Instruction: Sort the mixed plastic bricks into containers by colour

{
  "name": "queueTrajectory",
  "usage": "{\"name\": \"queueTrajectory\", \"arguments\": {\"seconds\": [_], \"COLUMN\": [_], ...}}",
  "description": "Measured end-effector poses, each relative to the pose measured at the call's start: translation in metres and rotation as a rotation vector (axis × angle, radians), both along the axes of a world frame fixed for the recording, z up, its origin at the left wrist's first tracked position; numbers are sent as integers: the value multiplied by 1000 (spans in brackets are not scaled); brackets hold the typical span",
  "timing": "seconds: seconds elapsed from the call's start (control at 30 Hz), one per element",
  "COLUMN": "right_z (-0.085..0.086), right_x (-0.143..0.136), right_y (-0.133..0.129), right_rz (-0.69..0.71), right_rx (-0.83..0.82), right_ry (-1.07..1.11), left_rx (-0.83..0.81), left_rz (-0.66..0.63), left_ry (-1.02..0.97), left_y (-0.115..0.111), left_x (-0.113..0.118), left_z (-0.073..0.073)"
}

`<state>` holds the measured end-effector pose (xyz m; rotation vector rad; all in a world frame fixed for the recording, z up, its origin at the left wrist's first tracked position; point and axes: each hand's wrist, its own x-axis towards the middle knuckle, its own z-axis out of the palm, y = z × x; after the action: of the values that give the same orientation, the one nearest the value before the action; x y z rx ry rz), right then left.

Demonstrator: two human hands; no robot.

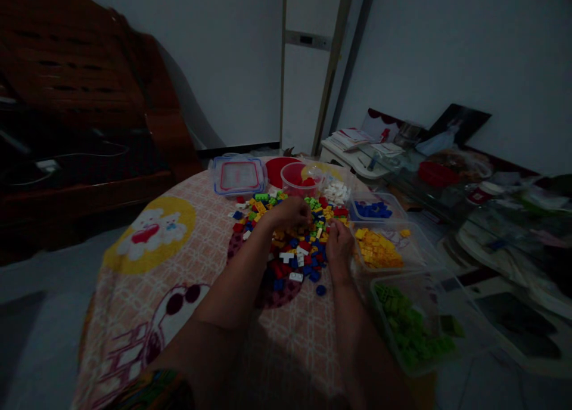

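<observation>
A heap of mixed toy bricks (286, 257) in red, blue, yellow, green and white lies on the patterned tablecloth (295, 350). My left hand (292, 212) is over the middle of the heap, fingers bent down; what they hold, if anything, is too small to name. At the heap's right edge my right hand (339, 238) is closed, thumb against the fingers, its contents hidden. To its right are clear boxes of yellow bricks (379, 249), green bricks (411, 326) and blue bricks (373, 210). White bricks (336, 192) are piled behind the heap.
Behind the heap stands a round tub (300, 180) with red bricks, beside a red lid (277, 170). A blue-rimmed clear lid (238, 176) lies at the back left. A cluttered glass table (411, 168) is on the right, a wooden bench (165, 130) on the left.
</observation>
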<state>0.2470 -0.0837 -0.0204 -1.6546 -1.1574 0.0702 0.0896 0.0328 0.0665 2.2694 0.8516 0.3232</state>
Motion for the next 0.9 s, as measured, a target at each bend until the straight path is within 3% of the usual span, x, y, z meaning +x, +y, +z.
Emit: {"name": "queueTrajectory", "arguments": {"seconds": [0.2, 0.3, 0.63, 0.77, 0.9], "right_z": [2, 3, 3, 1, -2], "right_x": [-1, -2, -1, -1, 0], "right_y": [-2, -3, -2, 0, 4], "right_rz": [2, 4, 2, -3, -6], "right_rx": [-45, -53, -52, -44, -47], "right_ry": [-10, -20, -31, -25, -36], "left_rx": [-341, -499, -612, -521, -380], "left_rz": [416, 518, 555, 571, 777], "left_ry": [-749, -1002, -1125, -1207, -1336], "left_y": [17, 21, 17, 19, 23], "left_x": [8, 12, 4, -18, -54], "left_z": [-25, -30, -12, 3, 16]}}
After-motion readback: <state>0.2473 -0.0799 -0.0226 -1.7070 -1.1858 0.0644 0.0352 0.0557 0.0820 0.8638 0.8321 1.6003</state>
